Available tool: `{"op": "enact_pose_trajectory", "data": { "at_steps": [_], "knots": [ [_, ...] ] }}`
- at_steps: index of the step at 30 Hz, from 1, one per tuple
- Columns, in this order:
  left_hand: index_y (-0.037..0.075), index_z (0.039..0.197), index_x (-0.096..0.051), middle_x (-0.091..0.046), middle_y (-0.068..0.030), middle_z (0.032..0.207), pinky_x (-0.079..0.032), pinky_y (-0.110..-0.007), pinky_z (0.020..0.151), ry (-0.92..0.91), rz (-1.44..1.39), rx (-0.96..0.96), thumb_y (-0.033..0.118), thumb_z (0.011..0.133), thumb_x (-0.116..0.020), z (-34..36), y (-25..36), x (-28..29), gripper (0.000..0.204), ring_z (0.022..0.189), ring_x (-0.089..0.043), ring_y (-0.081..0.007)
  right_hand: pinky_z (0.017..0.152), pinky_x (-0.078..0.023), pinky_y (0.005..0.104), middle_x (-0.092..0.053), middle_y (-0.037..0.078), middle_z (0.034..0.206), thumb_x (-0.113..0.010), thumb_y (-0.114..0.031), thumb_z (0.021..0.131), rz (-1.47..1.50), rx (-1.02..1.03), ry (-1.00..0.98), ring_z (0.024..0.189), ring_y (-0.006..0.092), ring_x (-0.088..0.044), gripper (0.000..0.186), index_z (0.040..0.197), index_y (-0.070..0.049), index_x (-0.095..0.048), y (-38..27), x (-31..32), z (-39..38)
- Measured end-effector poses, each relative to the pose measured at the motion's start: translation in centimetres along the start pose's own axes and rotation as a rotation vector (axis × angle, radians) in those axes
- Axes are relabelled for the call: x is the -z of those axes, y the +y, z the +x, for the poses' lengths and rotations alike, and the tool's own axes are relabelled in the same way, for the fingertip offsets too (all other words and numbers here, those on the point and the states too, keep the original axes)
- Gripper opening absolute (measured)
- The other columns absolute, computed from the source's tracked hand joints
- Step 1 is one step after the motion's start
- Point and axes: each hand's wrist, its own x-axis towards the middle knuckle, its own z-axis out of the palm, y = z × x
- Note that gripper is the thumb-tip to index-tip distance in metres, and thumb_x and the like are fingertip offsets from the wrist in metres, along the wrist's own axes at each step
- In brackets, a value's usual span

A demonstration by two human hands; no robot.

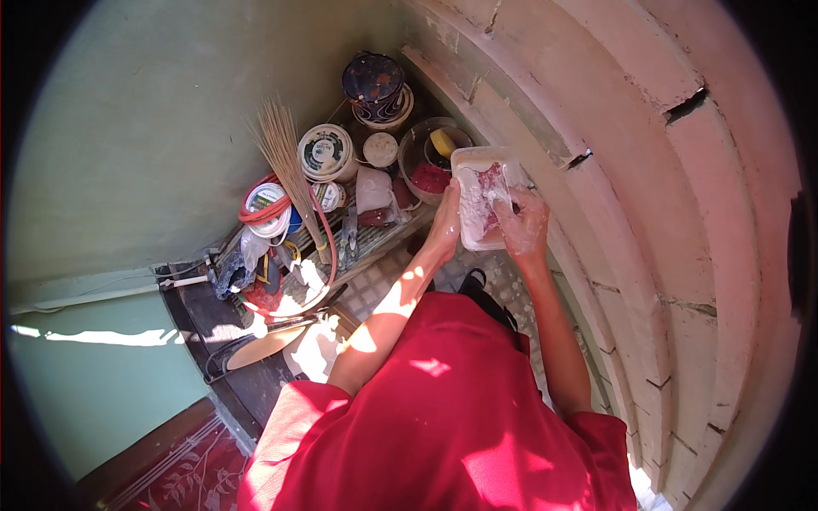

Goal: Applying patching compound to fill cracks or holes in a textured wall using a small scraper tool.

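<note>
A white rectangular plastic tub is held up in front of me. My left hand grips its left side, with the fingers partly hidden by the tub. Inside lies white powdery or pasty stuff around a pinkish-red patch, whose kind is unclear. My right hand reaches in over the tub's right side, smeared with white. Its fingers are drawn together at the red and white stuff, and whatever they hold cannot be made out.
Behind the tub, a bowl holds a yellow piece and a red scrubber-like thing. Lidded paint buckets, a dark pot and a stick broom crowd the slatted shelf. A stepped pinkish wall curves close on my right.
</note>
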Motion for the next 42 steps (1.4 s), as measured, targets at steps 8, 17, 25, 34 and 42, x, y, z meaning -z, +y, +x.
{"op": "enact_pose_trajectory", "data": {
  "at_steps": [8, 17, 25, 34, 42],
  "knots": [
    [-0.001, 0.139, -0.034, -0.044, -0.0147, 0.137, -0.033, -0.032, 0.106, 0.058, 0.033, -0.012, 0.051, 0.1, -0.028, -0.5, -0.4, 0.4, 0.064, 0.126, -0.042, -0.0203, 0.062, -0.046, 0.0363, -0.058, 0.019, 0.077, -0.059, -0.006, 0.075, -0.238, -0.022, 0.062, 0.068, 0.0315, -0.059, 0.019, 0.089, 0.004, -0.066, -2.0, 2.1, 0.0],
    [0.0, 0.131, -0.04, -0.048, -0.0137, 0.128, -0.034, -0.032, 0.102, 0.132, 0.173, -0.078, 0.05, 0.101, -0.028, -1.5, 0.3, -1.0, 0.059, 0.118, -0.045, -0.0193, 0.063, -0.046, 0.0409, -0.057, 0.023, 0.079, -0.06, -0.008, 0.076, -0.386, 0.204, 0.073, 0.071, 0.0383, -0.059, 0.023, 0.096, 0.001, -0.068, -1.3, -1.0, -1.6],
    [0.003, 0.134, -0.039, -0.05, -0.012, 0.127, -0.038, -0.032, 0.1, 0.101, 0.075, -0.022, 0.048, 0.101, -0.027, -1.5, 0.3, -0.7, 0.057, 0.115, -0.05, -0.0183, 0.06, -0.044, 0.0377, -0.055, 0.019, 0.073, -0.058, -0.007, 0.076, -0.111, 0.085, 0.052, 0.064, 0.0333, -0.056, 0.019, 0.09, 0.003, -0.065, -3.2, -1.2, -1.7],
    [0.001, 0.142, -0.031, -0.042, -0.0152, 0.139, -0.035, -0.033, 0.105, 0.038, -0.032, -0.014, 0.049, 0.101, -0.027, -1.0, -1.2, 0.6, 0.063, 0.125, -0.044, -0.0208, 0.065, -0.046, 0.0453, -0.057, 0.023, 0.077, -0.058, -0.009, 0.075, -0.357, 0.128, 0.01, 0.073, 0.0413, -0.058, 0.021, 0.091, 0.002, -0.067, -2.6, 0.8, -0.9],
    [0.0, 0.14, -0.033, -0.043, -0.0157, 0.137, -0.033, -0.033, 0.105, 0.048, 0.037, -0.058, 0.05, 0.101, -0.028, -0.7, -1.4, 0.7, 0.063, 0.124, -0.043, -0.0211, 0.063, -0.047, 0.043, -0.056, 0.022, 0.08, -0.059, -0.007, 0.075, -0.478, 0.254, 0.011, 0.071, 0.0388, -0.059, 0.026, 0.099, 0.002, -0.066, -1.9, 0.3, -1.0]
  ]
}}
